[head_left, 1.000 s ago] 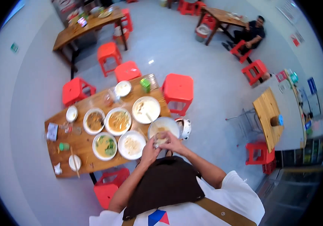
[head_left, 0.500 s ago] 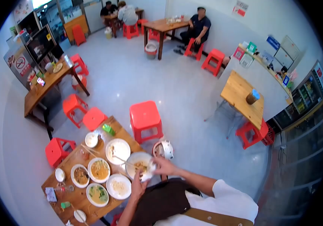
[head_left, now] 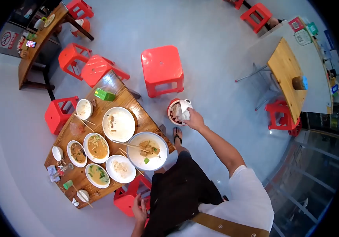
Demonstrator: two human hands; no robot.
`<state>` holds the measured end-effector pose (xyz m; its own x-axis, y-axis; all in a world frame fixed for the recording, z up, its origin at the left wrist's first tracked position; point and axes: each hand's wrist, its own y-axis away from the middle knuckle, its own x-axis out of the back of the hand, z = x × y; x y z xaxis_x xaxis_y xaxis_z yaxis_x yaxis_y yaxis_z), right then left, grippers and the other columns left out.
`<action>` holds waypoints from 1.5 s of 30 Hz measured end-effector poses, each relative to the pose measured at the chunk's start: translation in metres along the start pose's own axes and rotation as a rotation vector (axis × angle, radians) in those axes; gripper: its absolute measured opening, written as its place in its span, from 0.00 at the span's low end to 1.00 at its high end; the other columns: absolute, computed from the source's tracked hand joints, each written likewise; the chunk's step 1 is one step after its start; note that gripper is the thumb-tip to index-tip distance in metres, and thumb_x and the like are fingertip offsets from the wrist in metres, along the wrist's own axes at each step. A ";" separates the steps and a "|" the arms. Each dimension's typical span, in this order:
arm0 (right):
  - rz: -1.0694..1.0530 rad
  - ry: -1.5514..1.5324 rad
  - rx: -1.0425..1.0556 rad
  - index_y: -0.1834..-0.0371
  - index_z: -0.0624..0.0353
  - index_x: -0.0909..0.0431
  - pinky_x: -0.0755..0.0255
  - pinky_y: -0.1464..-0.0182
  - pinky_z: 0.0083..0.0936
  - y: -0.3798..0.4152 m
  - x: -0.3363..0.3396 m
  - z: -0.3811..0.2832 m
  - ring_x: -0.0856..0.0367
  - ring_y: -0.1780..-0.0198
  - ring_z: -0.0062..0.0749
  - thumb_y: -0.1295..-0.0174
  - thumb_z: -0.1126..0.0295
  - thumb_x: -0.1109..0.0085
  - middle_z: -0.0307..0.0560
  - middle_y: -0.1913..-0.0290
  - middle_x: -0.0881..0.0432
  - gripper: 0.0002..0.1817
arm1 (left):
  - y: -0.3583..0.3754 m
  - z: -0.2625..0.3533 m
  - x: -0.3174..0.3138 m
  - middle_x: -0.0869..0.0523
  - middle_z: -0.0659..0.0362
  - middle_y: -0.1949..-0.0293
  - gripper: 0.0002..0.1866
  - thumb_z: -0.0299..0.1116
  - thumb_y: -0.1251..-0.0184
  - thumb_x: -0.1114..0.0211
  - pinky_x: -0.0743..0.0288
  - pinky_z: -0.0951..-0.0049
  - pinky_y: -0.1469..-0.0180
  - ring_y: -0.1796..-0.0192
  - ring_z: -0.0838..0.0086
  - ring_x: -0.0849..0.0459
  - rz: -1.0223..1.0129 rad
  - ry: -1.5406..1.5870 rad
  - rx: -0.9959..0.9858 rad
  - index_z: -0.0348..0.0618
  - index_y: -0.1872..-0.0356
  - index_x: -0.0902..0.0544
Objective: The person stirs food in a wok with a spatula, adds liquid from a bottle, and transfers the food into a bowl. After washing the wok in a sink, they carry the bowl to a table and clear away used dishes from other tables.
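Note:
My right hand (head_left: 193, 119) grips a crumpled white tissue (head_left: 184, 112) above a waste bin (head_left: 173, 114) on the floor, which has rubbish inside. The tissue hides part of the bin's rim. My left hand (head_left: 139, 208) hangs low beside a red stool (head_left: 128, 199) with nothing in it, its fingers loosely apart. On the corner of the wooden table (head_left: 138, 104) stands a large white bowl (head_left: 155, 162) with food scraps, a green piece and chopsticks (head_left: 126, 145) across it.
Several used dishes crowd the table, among them a white plate (head_left: 119, 124), an orange soup bowl (head_left: 97, 147) and a green soup bowl (head_left: 97, 175). A green box (head_left: 104, 94) stands behind them. Beyond are a red stool (head_left: 161, 65) and a wooden table (head_left: 282, 75).
My right hand has moved from the large bowl out to the bin with the tissue. My left hand has left the bowl and dropped to my side. The view has tilted down.

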<state>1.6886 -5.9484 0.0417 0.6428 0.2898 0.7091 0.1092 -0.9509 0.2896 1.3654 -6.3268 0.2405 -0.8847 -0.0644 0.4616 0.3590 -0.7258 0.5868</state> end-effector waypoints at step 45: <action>-0.177 0.136 0.632 0.68 0.56 0.16 0.26 0.67 0.38 0.139 0.023 -0.279 0.18 0.71 0.44 0.41 0.55 0.43 0.52 0.72 0.17 0.16 | -0.050 -0.132 0.005 0.15 0.46 0.56 0.22 0.40 0.36 0.39 0.25 0.65 0.49 0.52 0.59 0.16 0.046 0.134 0.003 0.38 0.45 0.24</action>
<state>1.5070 -6.0433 0.2775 0.4771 0.4192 0.7724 0.6541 -0.7564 0.0065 1.3041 -6.3812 0.1258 -0.8989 -0.1884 0.3957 0.4010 -0.7177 0.5693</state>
